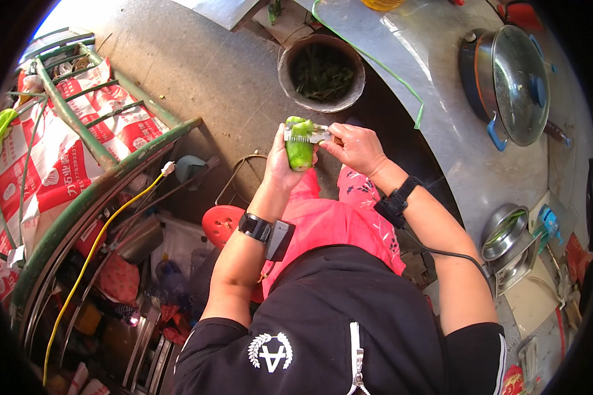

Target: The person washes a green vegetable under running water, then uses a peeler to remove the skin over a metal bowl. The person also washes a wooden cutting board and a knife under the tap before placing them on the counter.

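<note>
My left hand (279, 160) is wrapped around a stout green vegetable (300, 155), perhaps a gourd or thick cucumber, held roughly upright above my knees. Its upper part looks paler and uneven, while the lower part is smooth and shiny. In my right hand (355, 148) is a flat metal peeler (303, 133) with a toothed edge and what seems to be a wooden handle. The peeler's blade lies across the upper half of the vegetable. Beyond both hands, on the floor, stands a round bucket (321, 104) with dark leafy scraps (321, 74) inside.
A metal counter (415, 64) on the right carries a lidded pan (518, 86) and steel bowls (504, 232). On the left is a green metal frame (148, 148) over red-and-white sheeting. A yellow cable (96, 252) hangs beside it; a red stool (222, 224) is near my left forearm.
</note>
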`<act>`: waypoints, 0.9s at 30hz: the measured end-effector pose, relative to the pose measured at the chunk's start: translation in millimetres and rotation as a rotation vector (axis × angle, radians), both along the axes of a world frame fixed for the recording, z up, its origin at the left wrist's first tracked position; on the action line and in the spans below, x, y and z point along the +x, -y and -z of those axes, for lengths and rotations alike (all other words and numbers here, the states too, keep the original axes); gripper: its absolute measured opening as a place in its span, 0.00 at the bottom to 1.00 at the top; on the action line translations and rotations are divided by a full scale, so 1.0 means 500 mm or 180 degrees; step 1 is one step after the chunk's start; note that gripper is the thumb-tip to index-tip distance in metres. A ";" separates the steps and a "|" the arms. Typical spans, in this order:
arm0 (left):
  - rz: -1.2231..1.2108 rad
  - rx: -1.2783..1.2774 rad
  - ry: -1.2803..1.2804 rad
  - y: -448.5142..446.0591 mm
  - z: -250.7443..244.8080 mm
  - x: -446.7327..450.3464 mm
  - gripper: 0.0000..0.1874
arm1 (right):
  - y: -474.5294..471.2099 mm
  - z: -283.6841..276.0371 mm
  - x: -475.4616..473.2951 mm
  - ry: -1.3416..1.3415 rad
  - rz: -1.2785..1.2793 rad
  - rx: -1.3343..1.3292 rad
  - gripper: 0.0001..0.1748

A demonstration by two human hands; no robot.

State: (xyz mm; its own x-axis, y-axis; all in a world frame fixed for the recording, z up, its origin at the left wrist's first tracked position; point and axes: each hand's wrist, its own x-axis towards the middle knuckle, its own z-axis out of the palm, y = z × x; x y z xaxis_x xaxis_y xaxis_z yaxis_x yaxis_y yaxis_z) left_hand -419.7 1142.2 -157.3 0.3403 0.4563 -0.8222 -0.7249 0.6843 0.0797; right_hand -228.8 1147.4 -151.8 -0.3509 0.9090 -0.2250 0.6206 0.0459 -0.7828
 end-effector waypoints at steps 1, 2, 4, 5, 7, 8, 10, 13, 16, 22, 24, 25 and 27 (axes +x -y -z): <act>0.0141 -0.0066 -0.0023 0.001 -0.001 0.000 0.27 | -0.001 0.007 0.002 0.0225 0.0234 -0.0033 0.19; 0.0268 -0.0109 -0.0033 0.004 -0.004 -0.003 0.27 | -0.007 0.016 0.005 0.0429 0.0399 -0.0111 0.20; 0.0566 -0.0123 -0.0040 0.011 -0.013 -0.009 0.27 | -0.013 0.028 0.012 0.0594 0.0645 -0.0421 0.21; 0.0538 -0.0020 -0.0039 0.012 -0.016 -0.009 0.27 | -0.014 0.032 0.012 0.0537 0.0681 -0.0456 0.20; 0.0419 0.0048 -0.0056 0.016 -0.024 -0.011 0.27 | -0.011 0.034 0.011 0.0492 0.0824 -0.0550 0.19; 0.0265 -0.0089 -0.0037 0.015 -0.026 -0.012 0.27 | -0.009 0.032 0.009 0.0443 0.0899 -0.0458 0.18; 0.0040 -0.0088 -0.0118 0.010 -0.034 -0.011 0.27 | -0.004 0.022 0.005 0.0394 0.1006 -0.0394 0.16; -0.0386 0.0051 0.0004 -0.004 -0.054 -0.012 0.26 | -0.002 -0.005 0.003 0.0016 0.1025 -0.0281 0.13; -0.0765 0.0209 -0.0135 -0.029 -0.081 -0.011 0.25 | -0.001 -0.042 0.000 -0.0199 0.1019 -0.0272 0.11; -0.0697 0.0616 0.0516 -0.053 -0.155 0.013 0.27 | 0.009 -0.096 -0.022 -0.0534 0.1217 -0.0153 0.13; -0.0782 0.0601 0.0527 -0.063 -0.173 0.026 0.27 | 0.012 -0.109 -0.028 -0.0663 0.1222 -0.0198 0.14; -0.0805 0.0633 0.0494 -0.069 -0.181 0.028 0.27 | 0.013 -0.116 -0.030 -0.0829 0.1232 -0.0279 0.14; -0.0866 0.0599 0.0438 -0.083 -0.190 0.028 0.27 | 0.010 -0.128 -0.028 -0.1043 0.1318 -0.0551 0.14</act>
